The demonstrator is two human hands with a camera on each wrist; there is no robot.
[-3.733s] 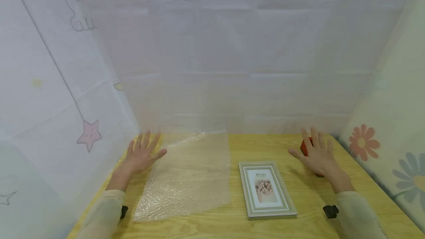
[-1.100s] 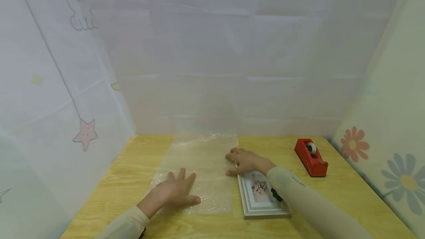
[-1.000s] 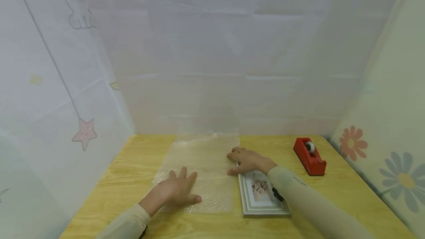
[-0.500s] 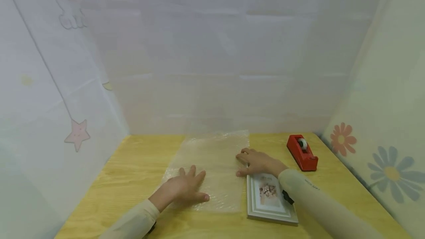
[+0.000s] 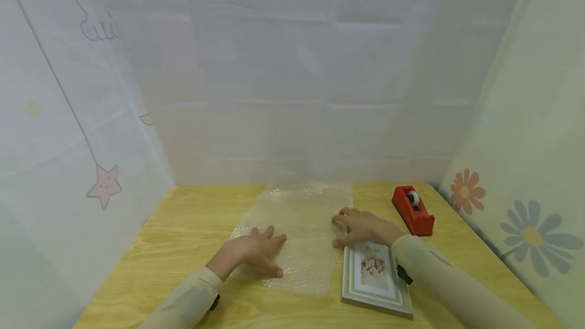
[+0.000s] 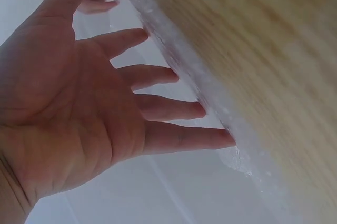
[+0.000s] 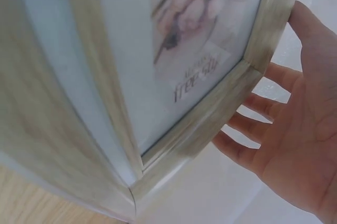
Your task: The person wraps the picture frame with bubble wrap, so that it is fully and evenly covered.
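Note:
In the head view a sheet of clear bubble wrap [image 5: 301, 248] lies flat on the wooden table. My left hand [image 5: 258, 254] rests on its left part with spread fingers. The left wrist view has those fingertips [image 6: 224, 137] on the sheet, the palm [image 6: 68, 103] raised off it. My right hand [image 5: 367, 228] reaches over the top of a picture frame [image 5: 349, 283], its fingers at the sheet's right edge. In the right wrist view the right fingers [image 7: 237, 148] are lightly bent, overlapping the frame's edge. The frame, with a flower print, lies face up.
A red tape dispenser [image 5: 413, 212] with a roll of clear tape stands at the back right of the table [image 5: 173, 237]. A pale fabric backdrop [image 5: 292, 90] closes off the back and both sides.
Earlier, both hands were spread wide apart at the table's sides. They have come inward onto the bubble wrap. Over the last second, sheet and hands have shifted right; the frame has turned slightly.

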